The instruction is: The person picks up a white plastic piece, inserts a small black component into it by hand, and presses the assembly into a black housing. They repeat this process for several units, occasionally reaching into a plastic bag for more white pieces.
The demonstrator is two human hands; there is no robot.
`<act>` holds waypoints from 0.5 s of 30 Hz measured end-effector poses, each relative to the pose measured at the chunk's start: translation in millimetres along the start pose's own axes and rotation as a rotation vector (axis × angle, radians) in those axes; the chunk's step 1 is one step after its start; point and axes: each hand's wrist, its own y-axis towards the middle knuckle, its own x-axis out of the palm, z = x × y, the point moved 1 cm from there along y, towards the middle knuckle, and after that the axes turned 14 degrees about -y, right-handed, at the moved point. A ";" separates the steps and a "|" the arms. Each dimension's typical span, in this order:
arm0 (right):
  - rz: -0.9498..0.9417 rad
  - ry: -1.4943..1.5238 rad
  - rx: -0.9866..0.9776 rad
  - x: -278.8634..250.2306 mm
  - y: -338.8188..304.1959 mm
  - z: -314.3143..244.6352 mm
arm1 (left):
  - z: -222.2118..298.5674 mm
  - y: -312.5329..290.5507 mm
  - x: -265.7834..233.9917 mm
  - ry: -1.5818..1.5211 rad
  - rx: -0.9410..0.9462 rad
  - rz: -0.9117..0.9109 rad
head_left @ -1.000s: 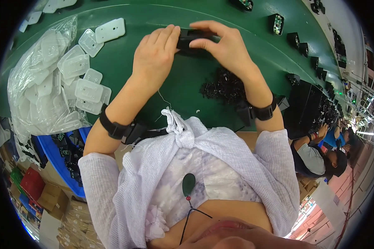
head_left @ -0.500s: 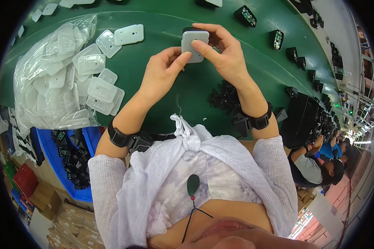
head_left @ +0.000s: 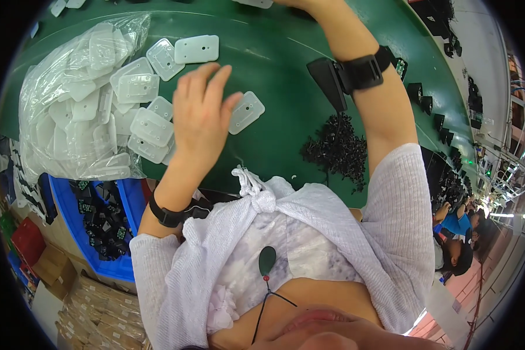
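Observation:
My left hand (head_left: 201,114) is over the green table, its fingers spread and holding nothing that shows. Just right of its thumb lies a white plastic plate (head_left: 249,112) with rounded corners and small holes. My right hand (head_left: 300,2) reaches to the far edge of the picture, where its fingers are mostly cut off. Near it, a white-topped piece (head_left: 256,3) shows in part at the top edge. More white plates (head_left: 197,49) lie loose beside my left hand, next to a clear plastic bag (head_left: 70,111) full of similar plates.
A heap of small black parts (head_left: 338,149) sits on the table (head_left: 274,64) below my right forearm. Black housings (head_left: 415,92) stand in a line along the right. A blue bin (head_left: 108,267) with black parts stands at lower left. Other people (head_left: 455,245) sit far right.
My hands have parted from the white plate and black piece they held together. My right hand has gone far forward; my left has moved left. A white plate now lies beside my left hand.

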 end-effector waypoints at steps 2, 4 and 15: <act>-0.035 -0.005 0.011 7.7 13.9 15.8 | -13.4 13.8 -5.7 0.170 -0.020 0.045; -0.065 0.042 0.022 12.7 18.1 28.6 | -22.2 33.2 -6.3 0.287 -0.072 0.052; -0.279 -0.169 0.530 29.7 54.3 21.3 | -42.6 38.9 10.3 0.528 -0.037 -0.009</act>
